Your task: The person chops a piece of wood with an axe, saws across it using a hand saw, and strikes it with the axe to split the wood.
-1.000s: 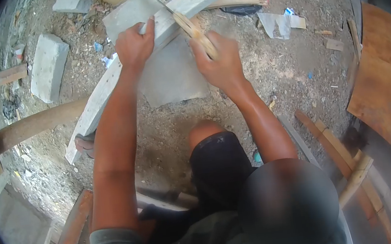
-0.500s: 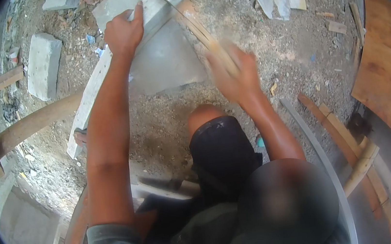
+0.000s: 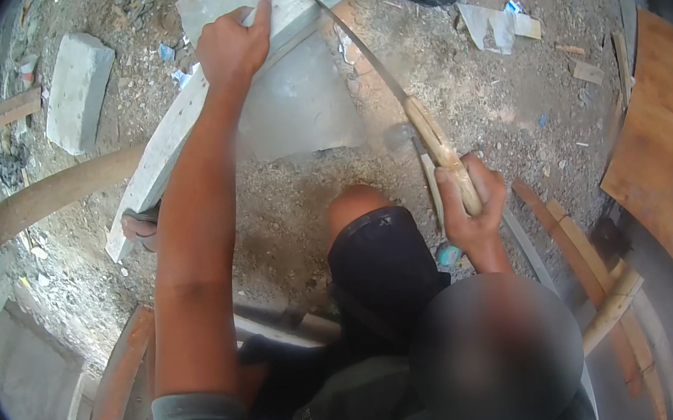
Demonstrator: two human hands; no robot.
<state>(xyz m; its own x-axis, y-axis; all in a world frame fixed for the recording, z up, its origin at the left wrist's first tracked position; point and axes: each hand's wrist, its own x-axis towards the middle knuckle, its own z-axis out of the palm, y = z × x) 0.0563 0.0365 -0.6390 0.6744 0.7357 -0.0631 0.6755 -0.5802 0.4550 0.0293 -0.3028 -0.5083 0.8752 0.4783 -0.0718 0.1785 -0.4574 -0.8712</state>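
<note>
A long pale wooden plank [image 3: 170,151] runs diagonally from the lower left up to the top of the view. My left hand [image 3: 236,44] grips it near the top, its thumb or finger extended along the wood. My right hand [image 3: 474,201] is closed around the wooden handle of a handsaw [image 3: 372,59], to the right of my knee. The saw's thin dark blade slants up and left and lies across the plank, just right of my left hand. Beneath the plank is a flat grey slab [image 3: 299,110]. A foot [image 3: 139,227] touches the plank's lower end.
Gritty ground carries sawdust and litter. A concrete block [image 3: 80,92] lies at upper left, with a curved board [image 3: 58,198] below it. A slim tool [image 3: 431,181] lies beside my right hand. Plywood [image 3: 665,144] and timber strips [image 3: 575,235] are on the right.
My right hand has pulled the saw down and to the right, so more blade shows below the plank. My left hand keeps its hold; the view has shifted slightly.
</note>
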